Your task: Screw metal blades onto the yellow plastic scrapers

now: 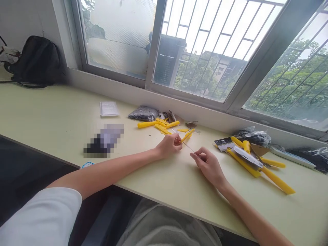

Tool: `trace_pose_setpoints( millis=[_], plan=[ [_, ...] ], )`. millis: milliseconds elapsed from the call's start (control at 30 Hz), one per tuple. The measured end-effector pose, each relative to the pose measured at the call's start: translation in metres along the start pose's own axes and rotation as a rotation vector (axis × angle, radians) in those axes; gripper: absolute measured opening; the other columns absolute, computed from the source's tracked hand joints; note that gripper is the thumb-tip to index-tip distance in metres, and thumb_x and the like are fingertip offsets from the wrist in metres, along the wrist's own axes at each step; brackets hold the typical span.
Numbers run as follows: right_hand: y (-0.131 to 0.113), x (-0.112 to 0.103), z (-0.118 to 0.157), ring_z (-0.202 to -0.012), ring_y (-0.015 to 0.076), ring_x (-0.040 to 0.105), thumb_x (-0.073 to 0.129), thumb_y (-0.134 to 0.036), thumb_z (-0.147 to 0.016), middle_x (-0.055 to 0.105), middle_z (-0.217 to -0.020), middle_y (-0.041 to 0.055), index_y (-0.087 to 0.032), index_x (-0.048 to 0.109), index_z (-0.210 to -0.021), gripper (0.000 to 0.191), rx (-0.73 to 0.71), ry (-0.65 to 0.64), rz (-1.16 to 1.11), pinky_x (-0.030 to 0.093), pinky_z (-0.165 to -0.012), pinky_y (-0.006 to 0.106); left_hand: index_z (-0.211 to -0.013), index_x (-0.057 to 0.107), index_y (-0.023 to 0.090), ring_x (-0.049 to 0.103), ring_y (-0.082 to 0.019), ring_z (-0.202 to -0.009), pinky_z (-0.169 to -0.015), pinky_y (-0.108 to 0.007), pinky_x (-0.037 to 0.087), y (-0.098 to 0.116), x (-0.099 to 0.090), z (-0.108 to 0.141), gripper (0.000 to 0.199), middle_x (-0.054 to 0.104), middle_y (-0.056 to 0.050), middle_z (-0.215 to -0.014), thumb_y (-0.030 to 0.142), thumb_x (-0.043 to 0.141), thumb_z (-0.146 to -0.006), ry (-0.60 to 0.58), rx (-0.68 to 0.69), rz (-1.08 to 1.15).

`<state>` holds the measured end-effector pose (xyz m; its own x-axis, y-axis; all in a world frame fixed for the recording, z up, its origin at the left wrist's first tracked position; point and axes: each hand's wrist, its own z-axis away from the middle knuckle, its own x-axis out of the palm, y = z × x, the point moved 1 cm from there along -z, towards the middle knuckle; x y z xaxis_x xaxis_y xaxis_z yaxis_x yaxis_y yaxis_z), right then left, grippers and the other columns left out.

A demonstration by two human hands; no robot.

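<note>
My left hand (169,146) is closed over the table, its fingers pinched at the lower end of a yellow plastic piece (188,135) that points up and away. From that piece a thin metal rod (189,147) slants down to my right hand (208,164), whose thumb and fingertips pinch its near end. Whether the rod is joined to the yellow piece is hidden by my left fingers. Just beyond my hands lies a loose group of yellow-handled tools (164,126), with small metal bits among them.
To the right is a pile of yellow-handled tools (246,160) with cardboard packaging. Black plastic-wrapped bundles (143,112) lie by the window wall. A white packet (109,108) and a blurred dark object (104,141) are on the left, a black backpack (41,61) farther back.
</note>
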<state>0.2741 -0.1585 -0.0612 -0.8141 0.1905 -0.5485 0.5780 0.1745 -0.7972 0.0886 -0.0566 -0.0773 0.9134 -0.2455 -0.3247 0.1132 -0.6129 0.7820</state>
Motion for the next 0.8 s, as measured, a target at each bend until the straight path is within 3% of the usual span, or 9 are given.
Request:
trace_pose_setpoints(
  millis=[233, 400, 533, 633, 800],
  plan=[
    [0.0063, -0.0027, -0.0042, -0.057, 0.0181, 0.042, 0.044, -0.063, -0.096, 0.047, -0.059, -0.0013, -0.022, 0.065, -0.085, 0.048, -0.024, 0.039, 0.187, 0.032, -0.057, 0.031, -0.082, 0.054, 0.018, 0.066, -0.016, -0.062, -0.063, -0.027, 0.051, -0.0017, -0.0002, 0.0000, 0.016, 0.070, -0.002, -0.070, 0.020, 0.069, -0.078, -0.015, -0.016, 0.034],
    [0.0057, -0.0026, -0.0008, -0.064, 0.0179, 0.049, 0.056, -0.054, -0.094, 0.062, -0.073, 0.0011, -0.023, 0.058, -0.085, 0.032, -0.071, 0.034, 0.141, 0.037, -0.062, 0.031, -0.091, 0.053, 0.019, 0.066, -0.014, -0.059, -0.059, -0.025, 0.049, -0.0026, 0.0012, -0.0004, 0.019, 0.071, -0.001, -0.070, 0.017, 0.067, -0.079, -0.059, -0.046, 0.050],
    [0.0036, -0.0010, 0.0013, -0.059, 0.0164, 0.046, 0.057, -0.053, -0.094, 0.057, -0.065, -0.0023, -0.024, 0.053, -0.086, 0.030, -0.069, 0.015, 0.128, 0.034, -0.060, 0.029, -0.085, 0.053, 0.018, 0.069, -0.016, -0.068, -0.064, -0.026, 0.051, -0.0042, 0.0017, -0.0018, 0.017, 0.073, -0.004, -0.075, 0.016, 0.068, -0.078, -0.028, -0.038, 0.044],
    [0.0043, -0.0006, 0.0006, -0.058, 0.0158, 0.041, 0.054, -0.055, -0.095, 0.054, -0.065, -0.0028, -0.024, 0.056, -0.089, 0.031, -0.060, 0.027, 0.173, 0.030, -0.057, 0.029, -0.088, 0.056, 0.017, 0.068, -0.016, -0.067, -0.065, -0.027, 0.052, -0.0048, 0.0017, -0.0021, 0.016, 0.072, -0.004, -0.075, 0.016, 0.068, -0.078, -0.030, -0.024, 0.029],
    [0.0080, -0.0023, -0.0023, -0.063, 0.0183, 0.046, 0.045, -0.052, -0.097, 0.059, -0.070, 0.0013, -0.022, 0.065, -0.091, 0.037, -0.038, 0.042, 0.260, 0.035, -0.061, 0.030, -0.088, 0.056, 0.017, 0.066, -0.015, -0.065, -0.064, -0.026, 0.051, -0.0050, 0.0017, -0.0016, 0.014, 0.071, -0.002, -0.074, 0.018, 0.067, -0.079, -0.033, -0.021, 0.021]
  ],
)
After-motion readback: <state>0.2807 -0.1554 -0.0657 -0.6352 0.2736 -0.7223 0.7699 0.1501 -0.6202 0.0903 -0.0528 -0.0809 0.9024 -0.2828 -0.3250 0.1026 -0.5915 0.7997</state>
